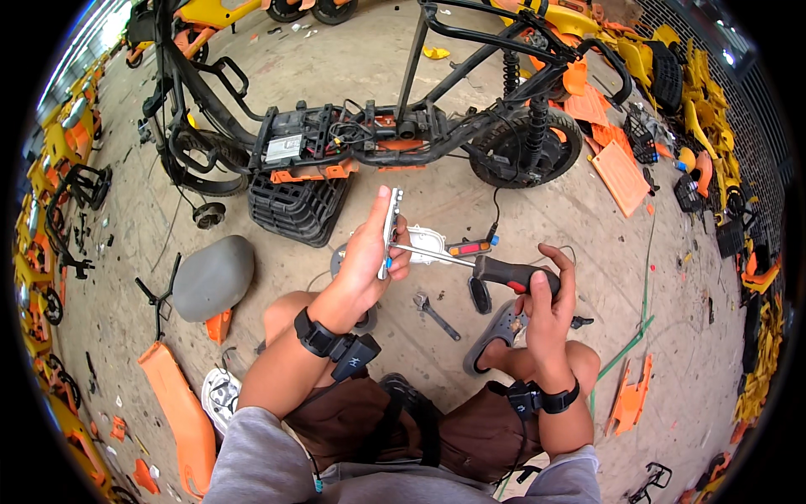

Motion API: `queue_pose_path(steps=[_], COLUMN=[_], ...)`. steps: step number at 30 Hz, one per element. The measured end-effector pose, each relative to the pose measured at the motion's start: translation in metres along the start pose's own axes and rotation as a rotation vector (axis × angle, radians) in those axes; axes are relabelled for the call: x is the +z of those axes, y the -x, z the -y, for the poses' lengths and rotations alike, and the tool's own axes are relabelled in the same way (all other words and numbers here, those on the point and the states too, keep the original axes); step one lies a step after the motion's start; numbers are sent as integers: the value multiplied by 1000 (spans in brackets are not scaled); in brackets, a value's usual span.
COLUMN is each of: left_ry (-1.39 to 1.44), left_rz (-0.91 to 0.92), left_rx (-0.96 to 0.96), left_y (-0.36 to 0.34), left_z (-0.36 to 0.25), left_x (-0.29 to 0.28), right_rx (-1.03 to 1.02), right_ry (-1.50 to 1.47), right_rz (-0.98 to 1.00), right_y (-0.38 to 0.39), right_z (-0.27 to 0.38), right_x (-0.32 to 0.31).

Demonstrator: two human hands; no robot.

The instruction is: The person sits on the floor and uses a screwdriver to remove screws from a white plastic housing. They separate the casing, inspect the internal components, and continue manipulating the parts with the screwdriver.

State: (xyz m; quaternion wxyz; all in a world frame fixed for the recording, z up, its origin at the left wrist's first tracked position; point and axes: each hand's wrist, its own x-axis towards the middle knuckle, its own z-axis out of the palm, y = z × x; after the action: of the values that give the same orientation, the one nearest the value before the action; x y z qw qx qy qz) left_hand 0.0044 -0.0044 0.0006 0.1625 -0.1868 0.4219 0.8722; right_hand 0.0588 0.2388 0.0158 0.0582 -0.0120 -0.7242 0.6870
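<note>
My left hand (366, 262) grips a thin, light metal plate-like part (390, 228) on edge, with small knobs at its upper end and a blue spot low down. I cannot make out its exact kind. In my right hand (550, 307) is a screwdriver (502, 271) with a black and red handle. Its shaft points left, and the tip meets or lies just behind the plate near my left fingers. Below on the floor lie an adjustable wrench (437, 316), a silver metal cover (426, 244) and a red and amber tail light (468, 249).
A stripped black scooter frame (382, 151) stands ahead, beside a black crate (295, 206). A grey scooter seat (213, 278) and a long orange panel (178, 412) lie at left. Orange panels (620, 179) and heaped yellow parts (701, 109) line the right. A green strip (623, 351) crosses the floor.
</note>
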Motion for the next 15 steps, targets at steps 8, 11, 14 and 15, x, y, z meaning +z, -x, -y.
queue_pose_path(steps=[8, 11, 14, 15], left_ry=[-19, -22, 17, -14], left_rz=[-56, -74, -8, -20], left_rx=[13, 12, -12, -11], left_y=[-1, 2, 0, 1], left_z=[1, 0, 5, 2], left_x=[6, 3, -2, 0], right_rx=[-199, -19, -55, -23], right_ry=[46, -12, 15, 63], right_rz=[-12, 9, -40, 59], right_y=[-3, -3, -1, 1], right_z=[-8, -1, -8, -6], right_x=[1, 0, -1, -11])
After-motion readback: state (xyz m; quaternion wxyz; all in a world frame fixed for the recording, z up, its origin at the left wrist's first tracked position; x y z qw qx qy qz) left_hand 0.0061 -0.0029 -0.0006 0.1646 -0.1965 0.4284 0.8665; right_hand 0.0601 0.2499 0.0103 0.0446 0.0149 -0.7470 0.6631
